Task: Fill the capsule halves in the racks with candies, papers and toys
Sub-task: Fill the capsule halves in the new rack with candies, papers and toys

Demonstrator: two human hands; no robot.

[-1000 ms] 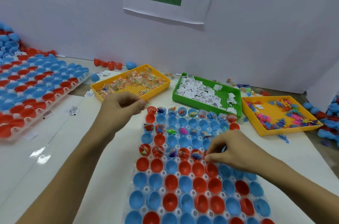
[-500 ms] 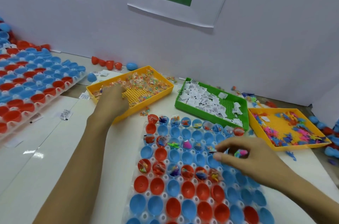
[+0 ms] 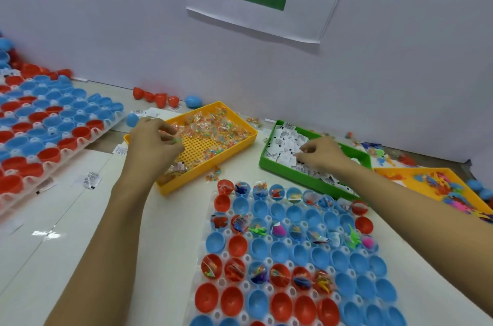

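Left hand (image 3: pixel 152 142) is over the yellow candy tray (image 3: pixel 234 150), fingers curled in, a bit of candy pinched at the tips. Right hand (image 3: pixel 324 153) is down in the green tray (image 3: pixel 277 169), fingers bunched on paper slips (image 3: pixel 284 142). The capsule rack (image 3: pixel 290 259) sits near, partly filled; toy tray (image 3: pixel 394 173) far right.

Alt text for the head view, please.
Left hand picks among candies in a yellow tray; right hand reaches into a green tray of papers, behind a partly filled rack of capsule halves.
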